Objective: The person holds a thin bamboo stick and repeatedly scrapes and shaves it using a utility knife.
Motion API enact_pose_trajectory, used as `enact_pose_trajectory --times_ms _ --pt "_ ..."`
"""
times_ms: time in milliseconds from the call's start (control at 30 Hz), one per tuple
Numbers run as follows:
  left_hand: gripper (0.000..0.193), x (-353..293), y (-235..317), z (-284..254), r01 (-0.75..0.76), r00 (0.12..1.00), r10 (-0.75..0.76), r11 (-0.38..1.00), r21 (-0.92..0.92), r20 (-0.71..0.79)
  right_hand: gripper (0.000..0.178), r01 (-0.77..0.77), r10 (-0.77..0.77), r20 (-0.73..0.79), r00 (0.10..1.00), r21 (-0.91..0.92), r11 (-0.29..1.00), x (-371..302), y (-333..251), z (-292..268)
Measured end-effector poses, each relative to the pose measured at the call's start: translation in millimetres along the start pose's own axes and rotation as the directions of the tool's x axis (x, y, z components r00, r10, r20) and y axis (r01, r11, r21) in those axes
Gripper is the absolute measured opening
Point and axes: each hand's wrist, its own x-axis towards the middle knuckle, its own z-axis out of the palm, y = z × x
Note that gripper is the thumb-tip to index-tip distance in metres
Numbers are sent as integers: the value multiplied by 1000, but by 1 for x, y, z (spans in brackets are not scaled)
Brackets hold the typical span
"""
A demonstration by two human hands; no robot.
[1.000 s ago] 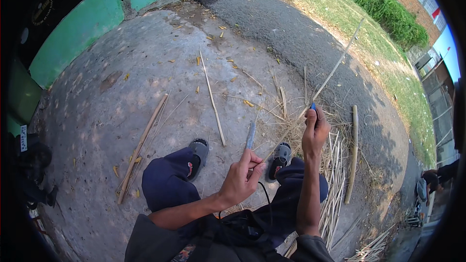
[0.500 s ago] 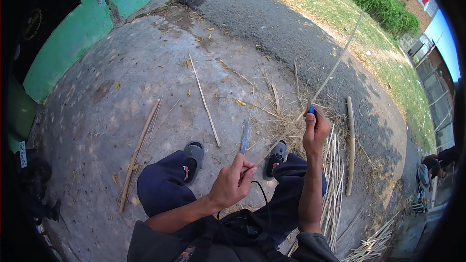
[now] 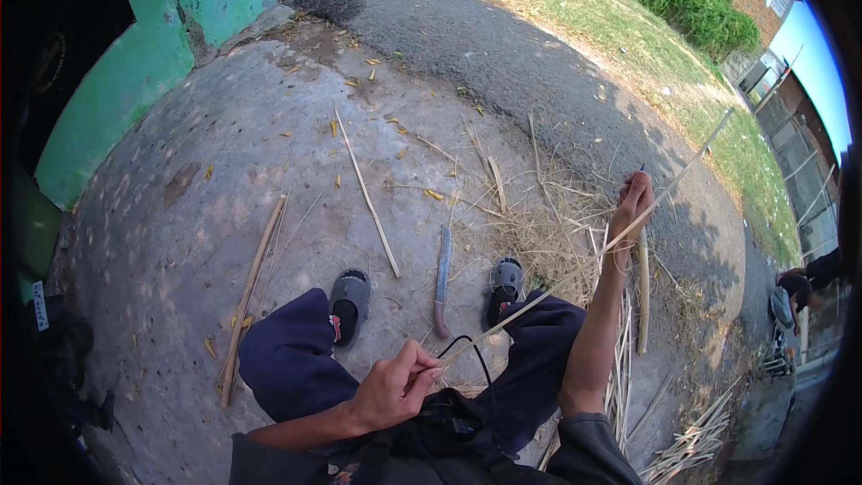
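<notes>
I sit on the concrete ground with my legs in dark blue trousers. My left hand [image 3: 391, 391] is closed near my lap, pinching the near end of a long thin bamboo strip [image 3: 557, 280]. My right hand [image 3: 631, 202] is stretched out ahead and grips the same strip farther along; the strip runs on past it toward the upper right. A knife [image 3: 442, 278] with a reddish handle lies on the ground between my two grey sandals [image 3: 348, 301], touched by neither hand.
Dry shavings [image 3: 539, 233] pile up by my right foot. Split bamboo strips [image 3: 620, 368] and a thick bamboo piece [image 3: 643, 292] lie to my right, loose sticks [image 3: 250, 287] to my left. A green wall [image 3: 135, 63] stands far left, an asphalt road [image 3: 539, 63] ahead.
My left hand held the knife upright before; now the knife lies on the ground and that hand pinches the strip's end. My right hand has slid outward along the strip.
</notes>
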Motion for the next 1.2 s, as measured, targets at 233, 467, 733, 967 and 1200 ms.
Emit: enact_pose_trajectory --times_ms 233,467,733,967,1200 --pt "13 -14 -19 -40 218 958 -235 969 -111 -167 63 -490 581 379 720 -315 813 -30 -7 5" --pt "13 88 -26 -26 -63 975 65 998 13 -214 59 -498 257 611 749 262 827 -85 -90 70" --pt "16 98 -39 11 -20 991 25 999 37 -131 50 -524 399 351 847 427 737 -57 -78 53" --pt "16 89 -46 25 -30 995 41 992 126 -92 44 -540 461 298 836 295 788 -58 -67 48" --pt "15 89 -44 27 -30 991 47 990 136 -123 18 -345 320 128 939 338 876 -54 -37 39"
